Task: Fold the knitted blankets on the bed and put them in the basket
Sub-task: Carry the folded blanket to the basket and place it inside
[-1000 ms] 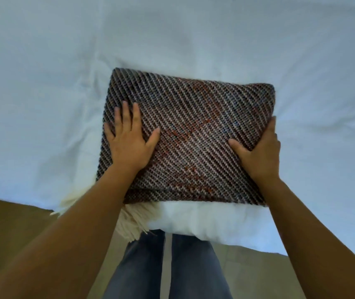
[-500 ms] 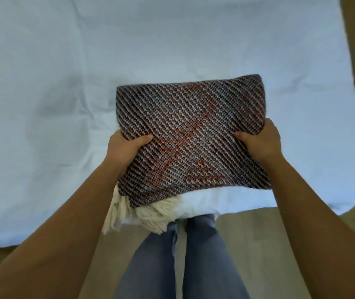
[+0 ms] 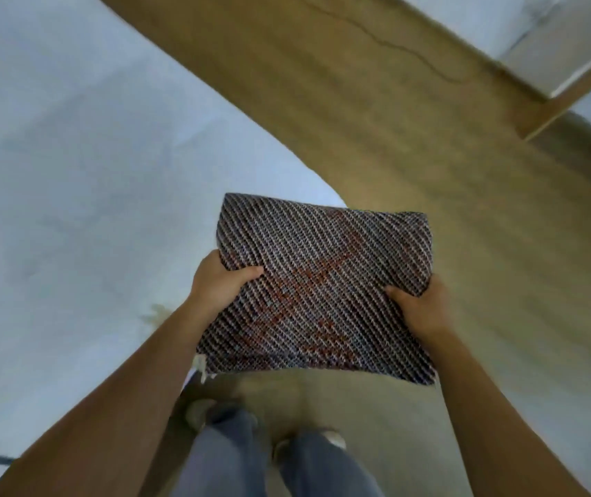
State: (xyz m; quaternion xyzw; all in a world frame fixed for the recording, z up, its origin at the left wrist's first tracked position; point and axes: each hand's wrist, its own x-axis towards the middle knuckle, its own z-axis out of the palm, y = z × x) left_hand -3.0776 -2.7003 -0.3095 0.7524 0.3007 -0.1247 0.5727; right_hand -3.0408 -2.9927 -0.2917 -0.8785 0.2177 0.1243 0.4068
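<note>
A folded knitted blanket (image 3: 326,281), dark with diagonal stripes and a reddish pattern, is held in the air over the wooden floor beside the bed (image 3: 89,191). My left hand (image 3: 220,283) grips its left edge, thumb on top. My right hand (image 3: 421,306) grips its right edge the same way. A bit of cream fringe shows at the blanket's lower left corner. No basket is in view.
The white bed fills the left half of the view. A wooden floor (image 3: 430,166) runs from top centre to the right. A white furniture piece with a wooden edge (image 3: 566,84) stands at the top right. My legs and feet are below the blanket.
The blanket has been lifted off the bed with both hands and carried to the right, off the mattress and over the floor. The view has turned right.
</note>
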